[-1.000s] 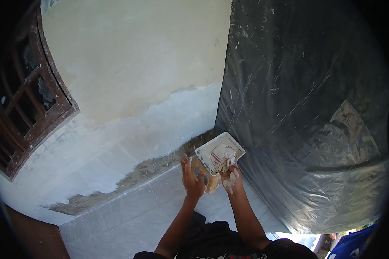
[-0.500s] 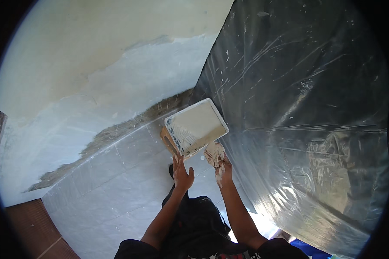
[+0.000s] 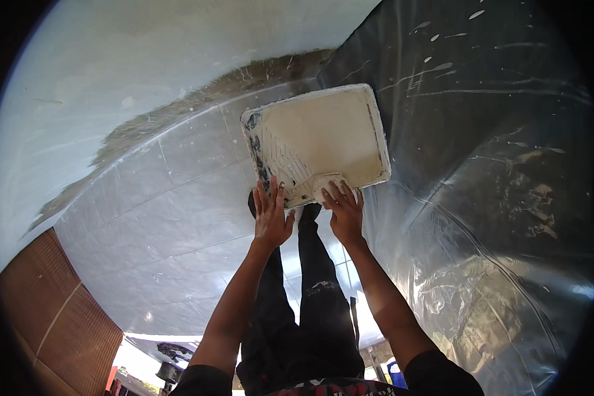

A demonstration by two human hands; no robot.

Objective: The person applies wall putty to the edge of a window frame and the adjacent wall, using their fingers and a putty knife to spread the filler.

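Observation:
A rectangular paint tray point(image 3: 333, 132) with a ribbed slope holds cream-coloured paint. My left hand point(image 3: 270, 216) rests at the tray's near left corner, fingers stretched out and holding nothing. Against the near edge of the tray, a rounded, paint-covered pad point(image 3: 321, 187) lies under the fingers of my right hand point(image 3: 345, 210). Those fingers curve over the pad and press it on the tray's near part. Paint coats the pad, so its exact kind cannot be made out.
A pale wall point(image 3: 145, 59) with a rough, bare strip along its base runs up the left. Clear plastic sheeting point(image 3: 482, 165) covers the dark right side. Grey sheeting point(image 3: 171, 204) spreads over the floor. Brown ribbed panels point(image 3: 53, 297) stand at lower left.
The tray appears larger and higher in view. My right hand has brought the pad from beside the tray onto its near edge. My left hand stays by the near left corner.

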